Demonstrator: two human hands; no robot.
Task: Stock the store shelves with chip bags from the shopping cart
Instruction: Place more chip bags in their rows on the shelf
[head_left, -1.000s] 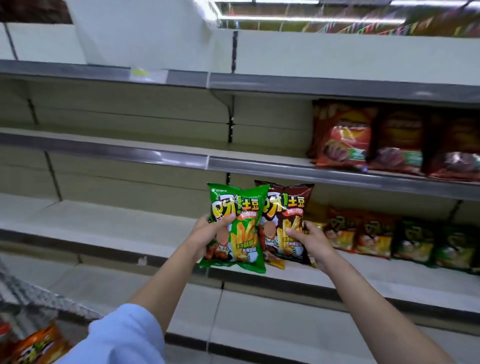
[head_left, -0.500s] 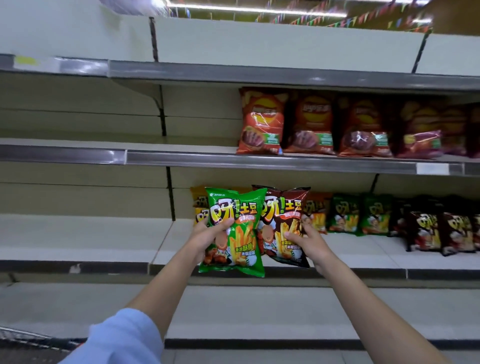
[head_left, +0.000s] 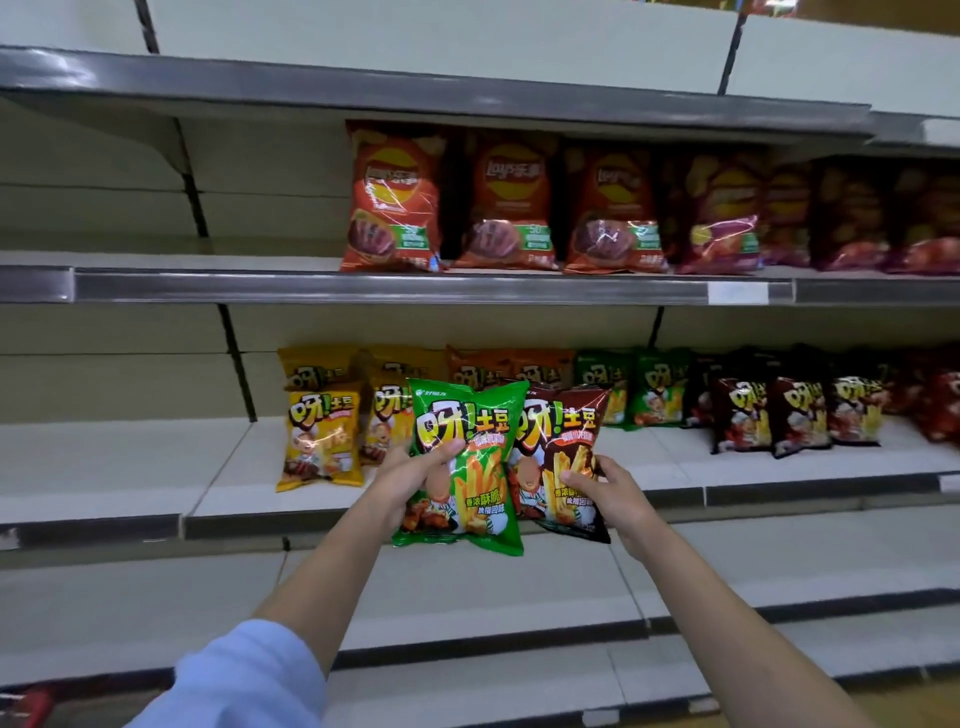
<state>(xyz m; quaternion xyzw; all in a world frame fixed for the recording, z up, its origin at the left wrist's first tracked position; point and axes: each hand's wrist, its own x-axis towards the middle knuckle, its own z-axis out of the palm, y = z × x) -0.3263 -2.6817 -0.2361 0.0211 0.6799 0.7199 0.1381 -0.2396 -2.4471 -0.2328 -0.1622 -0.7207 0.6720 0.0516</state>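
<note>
My left hand (head_left: 410, 475) grips a green chip bag (head_left: 470, 488) by its left side, thumb across the front. My right hand (head_left: 605, 491) grips a dark brown chip bag (head_left: 563, 447) whose left edge lies behind the green one. Both bags are held upright in front of the lower stocked shelf (head_left: 467, 512). On that shelf stand yellow bags (head_left: 322, 436), orange ones, green bags (head_left: 657, 387) and dark brown bags (head_left: 795, 415) in a row. The cart is almost out of view; only a red corner (head_left: 31, 704) shows at the bottom left.
The shelf above (head_left: 363, 286) carries red and purple chip bags (head_left: 395, 197) from the middle to the right. Its left part and the left part of the lower shelf are bare. Two lower shelf boards (head_left: 467, 587) run below my arms.
The view has swung right and closer to the shelves, bringing more stocked bags into sight. Both hands still hold their bags side by side, and the cart has nearly left the frame.
</note>
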